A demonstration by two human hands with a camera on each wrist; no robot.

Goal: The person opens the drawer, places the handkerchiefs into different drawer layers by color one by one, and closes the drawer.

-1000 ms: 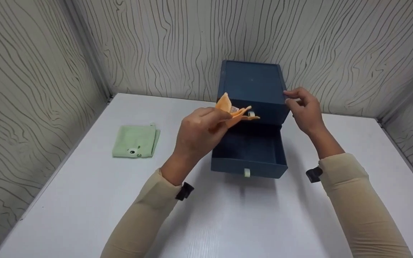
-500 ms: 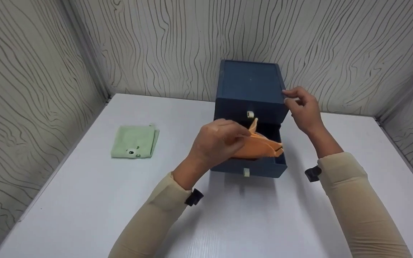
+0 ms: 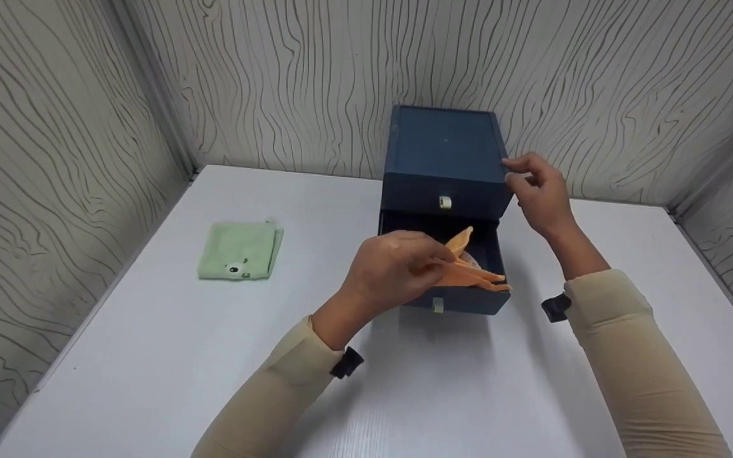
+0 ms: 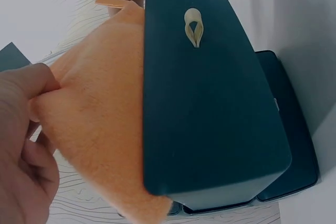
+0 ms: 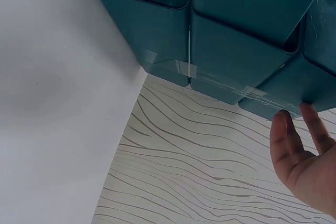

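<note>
My left hand (image 3: pixel 392 267) pinches an orange cloth (image 3: pixel 462 275) by one edge, over the pulled-out drawer (image 3: pixel 478 302) of a dark blue drawer cabinet (image 3: pixel 446 143). The left wrist view shows the cloth (image 4: pixel 105 108) hanging between thumb and fingers, partly behind the drawer front (image 4: pixel 205 103) with its pale loop pull. My right hand (image 3: pixel 541 194) touches the upper right edge of the cabinet with its fingertips. In the right wrist view, extended fingers (image 5: pixel 286 140) rest against the cabinet side (image 5: pixel 226 51). Most of the drawer's inside is hidden by hand and cloth.
A folded green cloth (image 3: pixel 239 250) with a small animal face lies on the white table (image 3: pixel 150 356), left of the cabinet. A shut upper drawer with a pale loop pull (image 3: pixel 445 202) sits above the pulled-out one. Wood-patterned panels (image 3: pixel 290 83) stand behind and beside the table.
My left hand has carried the orange cloth right and down, from before the upper drawer to over the pulled-out drawer's front. My right hand has stayed at the cabinet edge.
</note>
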